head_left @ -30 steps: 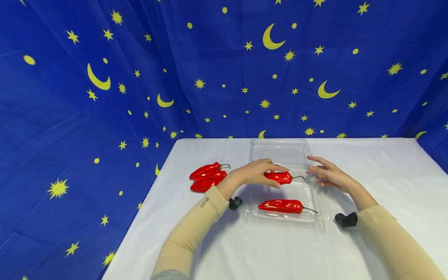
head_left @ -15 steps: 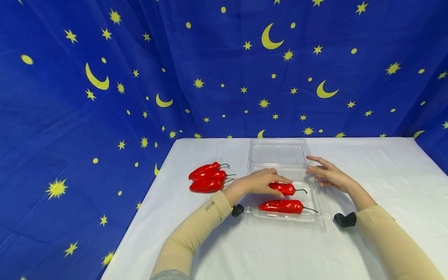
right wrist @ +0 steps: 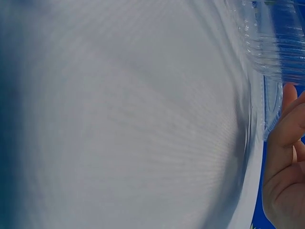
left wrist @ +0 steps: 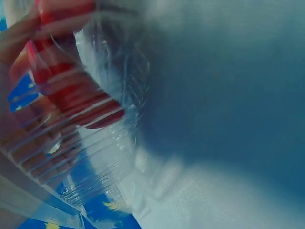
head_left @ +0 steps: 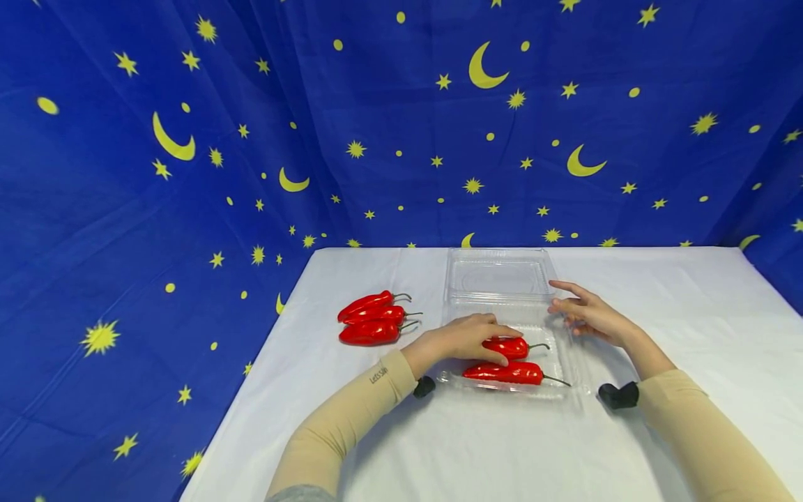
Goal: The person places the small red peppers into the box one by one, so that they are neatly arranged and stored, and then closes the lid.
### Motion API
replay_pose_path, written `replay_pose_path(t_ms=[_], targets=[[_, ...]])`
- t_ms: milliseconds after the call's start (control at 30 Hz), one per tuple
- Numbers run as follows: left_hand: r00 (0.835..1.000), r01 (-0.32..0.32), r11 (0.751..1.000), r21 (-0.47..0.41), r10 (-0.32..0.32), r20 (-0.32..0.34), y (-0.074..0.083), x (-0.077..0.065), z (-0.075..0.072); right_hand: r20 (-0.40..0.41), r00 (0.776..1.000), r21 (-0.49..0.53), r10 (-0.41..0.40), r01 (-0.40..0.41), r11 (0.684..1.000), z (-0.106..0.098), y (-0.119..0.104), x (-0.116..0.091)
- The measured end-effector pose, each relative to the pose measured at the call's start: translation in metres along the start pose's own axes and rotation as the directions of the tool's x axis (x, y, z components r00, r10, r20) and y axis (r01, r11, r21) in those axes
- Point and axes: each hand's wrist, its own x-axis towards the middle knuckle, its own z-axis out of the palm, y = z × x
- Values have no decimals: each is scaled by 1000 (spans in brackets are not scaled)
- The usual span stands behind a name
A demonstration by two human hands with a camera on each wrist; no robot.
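My left hand (head_left: 470, 338) pinches a long red pepper (head_left: 511, 347) low in the clear plastic clamshell box (head_left: 555, 359), its green stem pointing right. Thumb and fingers straddle the pepper, and the palm hides its left end. A second red pepper (head_left: 505, 373) lies just nearer, along the box's front side, close to the thumb. Through the ribbed clear wall, the left wrist view shows the held red pepper (left wrist: 78, 93) and fingers. Beside the box's right edge, my right hand (head_left: 592, 315) hovers with relaxed fingers and nothing in them.
Three more red peppers (head_left: 370, 332) lie side by side on the white tablecloth (head_left: 458, 446), left of the box. The box's lid (head_left: 502, 275) lies folded back behind it. A blue curtain (head_left: 401, 125) with stars and moons hangs around the table.
My left hand has carried the pepper toward me and down, from the back of the box to beside the front pepper. My right hand has stayed in place.
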Motion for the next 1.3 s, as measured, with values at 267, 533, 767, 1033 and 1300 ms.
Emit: replay_pose_path(t_ms=[267, 533, 767, 1033, 1300], targets=[[1000, -18, 994, 111, 18, 0, 2, -3, 2, -1, 1000, 6, -3, 3, 1000, 2, 1, -1], [999, -18, 996, 85, 22, -40, 0, -11, -15, -3, 1000, 7, 9, -9, 1000, 5, 0, 1], [980, 4, 1000, 7, -3, -201, -8, -32, -55, 2, 1000, 4, 18, -18, 1000, 4, -1, 0], [934, 15, 998, -64, -37, -355, -24, -62, -88, -5, 1000, -3, 22, -22, 1000, 1, -2, -1], [912, 99, 987, -126, -141, -386, -44, -93, -84, -3, 1000, 3, 18, -18, 1000, 1, -2, -1]])
